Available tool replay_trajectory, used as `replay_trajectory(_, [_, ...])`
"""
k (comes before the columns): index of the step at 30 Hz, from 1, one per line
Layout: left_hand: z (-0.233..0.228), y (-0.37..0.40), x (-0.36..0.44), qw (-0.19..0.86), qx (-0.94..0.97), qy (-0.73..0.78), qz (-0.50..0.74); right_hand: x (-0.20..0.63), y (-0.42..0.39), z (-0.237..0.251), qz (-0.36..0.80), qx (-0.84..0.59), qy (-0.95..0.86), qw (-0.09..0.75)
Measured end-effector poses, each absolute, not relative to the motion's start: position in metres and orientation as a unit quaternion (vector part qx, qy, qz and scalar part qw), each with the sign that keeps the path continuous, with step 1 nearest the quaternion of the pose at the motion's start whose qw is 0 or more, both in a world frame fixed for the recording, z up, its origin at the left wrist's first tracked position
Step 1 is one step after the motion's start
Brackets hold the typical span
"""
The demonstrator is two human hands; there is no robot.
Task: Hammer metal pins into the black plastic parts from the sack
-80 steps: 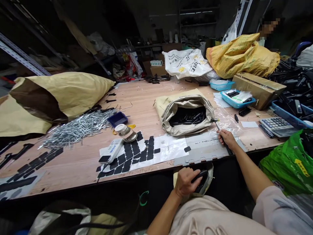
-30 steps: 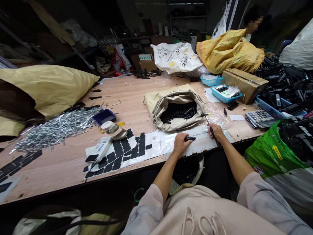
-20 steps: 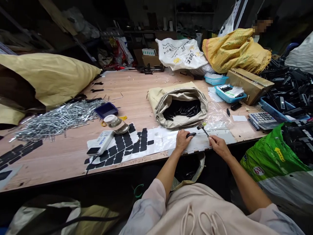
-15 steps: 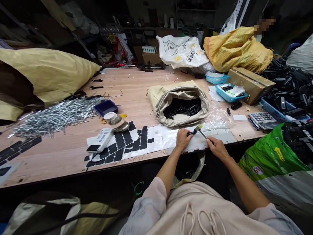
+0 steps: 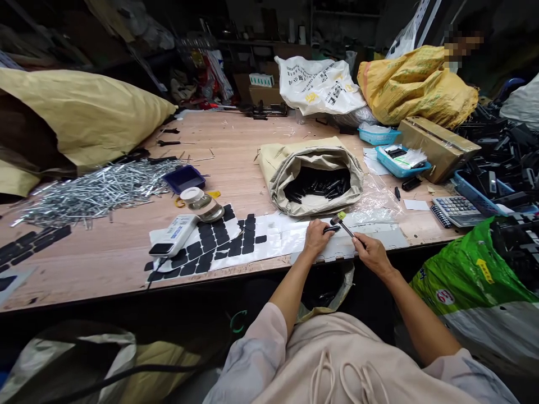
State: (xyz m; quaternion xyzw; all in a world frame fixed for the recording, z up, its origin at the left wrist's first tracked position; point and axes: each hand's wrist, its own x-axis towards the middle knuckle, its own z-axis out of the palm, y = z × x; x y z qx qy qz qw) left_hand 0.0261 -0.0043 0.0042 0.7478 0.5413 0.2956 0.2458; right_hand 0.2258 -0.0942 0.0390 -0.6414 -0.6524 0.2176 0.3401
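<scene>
At the front edge of the bench, my right hand point(image 5: 371, 253) is closed round the handle of a small hammer point(image 5: 346, 227). The hammer's yellow-green head point(image 5: 338, 217) is just above my left hand's fingertips. My left hand point(image 5: 315, 238) pinches a small black plastic part point(image 5: 332, 229) over a grey plate point(image 5: 379, 238). Fingers cover much of that part, so its full shape is hidden. Right behind both hands lies an open beige sack point(image 5: 273, 163) on its side, with many black parts point(image 5: 322, 184) inside.
Left of my hands are black adhesive pads point(image 5: 206, 247), a white device point(image 5: 179, 235), a glass jar point(image 5: 206, 207), a blue tray point(image 5: 184, 179) and a heap of metal rods point(image 5: 101, 193). To the right are a calculator point(image 5: 457, 209), blue baskets point(image 5: 402, 163) and a green bag point(image 5: 463, 269).
The hammer head has shifted left and up slightly, from beside the black part to above my left fingertips. My left hand still holds the part. The camera view has shifted slightly.
</scene>
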Motion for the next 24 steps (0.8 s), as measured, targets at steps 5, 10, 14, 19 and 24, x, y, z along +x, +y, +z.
replay_trajectory(5, [0.005,-0.004,0.025,0.241,0.750,0.545,0.287,0.224,-0.087,0.040,0.192,-0.652,-0.681,0.273])
replay_trajectory(10, [0.005,-0.007,0.025,0.238,0.750,0.539,0.300,0.236,-0.063,0.046,0.242,-0.646,-0.636,0.346])
replay_trajectory(14, [0.004,-0.009,0.024,0.235,0.750,0.540,0.302,0.244,-0.039,0.039,0.398,-0.630,-0.514,0.424])
replay_trajectory(19, [0.010,-0.009,0.020,0.253,0.765,0.513,0.295,0.251,-0.026,0.026,0.468,-0.615,-0.431,0.466])
replay_trajectory(24, [0.029,-0.035,0.012,0.251,0.782,0.468,0.327,0.252,-0.025,0.024,0.470,-0.607,-0.428,0.477])
